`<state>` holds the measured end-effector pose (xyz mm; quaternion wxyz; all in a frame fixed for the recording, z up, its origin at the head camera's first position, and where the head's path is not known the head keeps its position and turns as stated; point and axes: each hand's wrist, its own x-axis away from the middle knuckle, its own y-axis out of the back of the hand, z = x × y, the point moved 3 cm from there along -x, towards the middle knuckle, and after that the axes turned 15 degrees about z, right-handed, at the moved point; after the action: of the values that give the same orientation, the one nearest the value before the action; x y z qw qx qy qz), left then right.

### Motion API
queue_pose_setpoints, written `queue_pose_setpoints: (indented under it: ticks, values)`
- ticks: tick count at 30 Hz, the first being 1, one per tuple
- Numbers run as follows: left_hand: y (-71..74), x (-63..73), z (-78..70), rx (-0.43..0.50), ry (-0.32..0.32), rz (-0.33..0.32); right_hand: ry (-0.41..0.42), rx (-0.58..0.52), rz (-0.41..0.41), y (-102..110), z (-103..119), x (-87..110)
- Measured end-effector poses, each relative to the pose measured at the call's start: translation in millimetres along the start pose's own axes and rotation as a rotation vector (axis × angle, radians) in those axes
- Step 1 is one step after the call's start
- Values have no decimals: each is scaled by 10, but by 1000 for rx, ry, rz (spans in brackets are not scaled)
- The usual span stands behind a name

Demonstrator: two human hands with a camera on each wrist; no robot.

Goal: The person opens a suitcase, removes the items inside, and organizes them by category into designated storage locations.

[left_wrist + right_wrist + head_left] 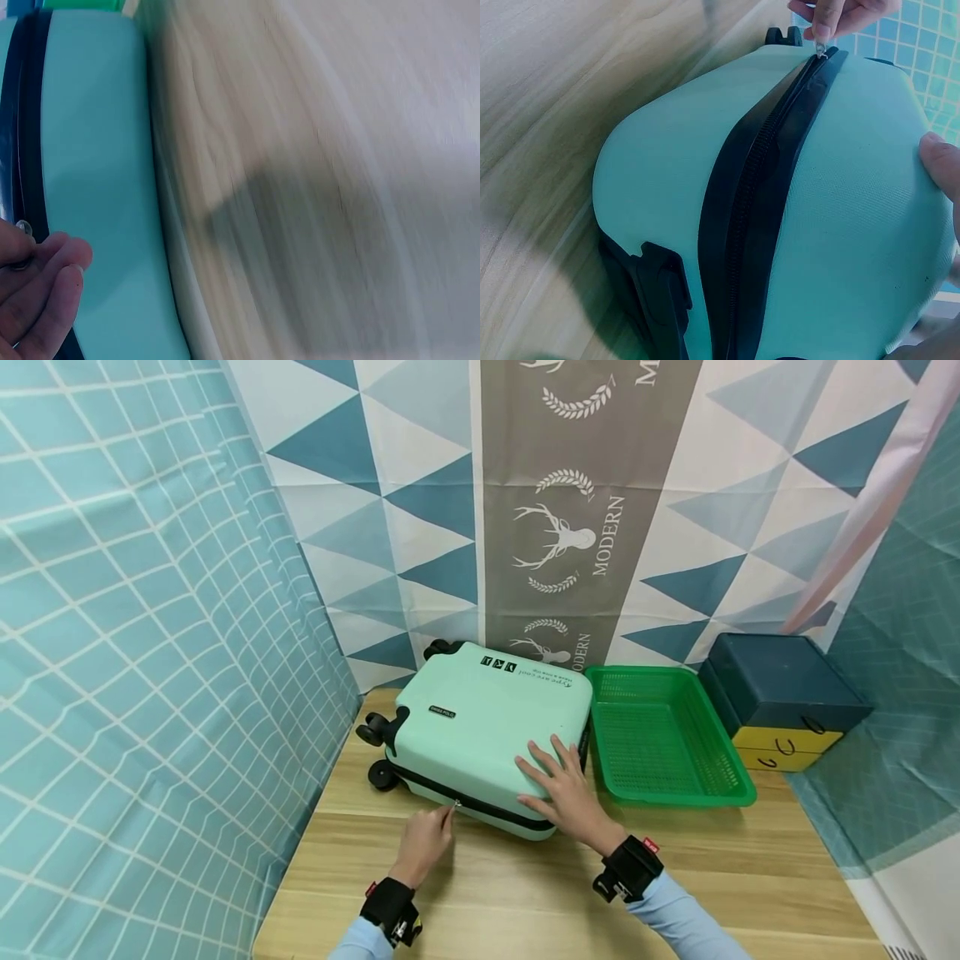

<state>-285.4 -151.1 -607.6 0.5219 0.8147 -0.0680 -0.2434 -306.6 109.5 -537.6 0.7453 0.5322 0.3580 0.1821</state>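
Note:
A mint-green hard-shell suitcase (487, 727) lies flat on the wooden table, its black wheels to the left. Along its near side runs a black zipper (750, 165). My left hand (424, 842) pinches the small metal zipper pull (820, 50) near the middle of that side; in the left wrist view the thumb and fingers close around it. With fingers spread, my right hand (566, 793) rests on the suitcase lid near its front right corner. The thumb of this hand shows at the right edge of the right wrist view.
A green plastic basket (667, 735) stands right beside the suitcase. Farther right is a dark blue and yellow box (783, 693). Patterned cloth (420, 510) hangs behind the table, and a blue grid curtain (150, 652) borders its left side. Bare wood (525, 902) shows in front.

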Motion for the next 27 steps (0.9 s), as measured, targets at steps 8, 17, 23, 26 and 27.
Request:
queue_pose_setpoints:
  ticks: [8, 17, 23, 26, 27]
  values:
    - [88, 14, 172, -44, 38, -13, 4, -9, 4, 15, -4, -3]
    - [111, 69, 248, -39, 65, -8, 35, -8, 7, 13, -90, 45]
    - [141, 90, 315, -54, 74, -36, 29, -16, 10, 36, -192, 133]
    - [175, 110, 354, -75, 70, -63, 23, -19, 3, 61, -240, 167]
    - [189, 118, 363, -85, 68, -68, 21, -18, -4, 68, -257, 179]
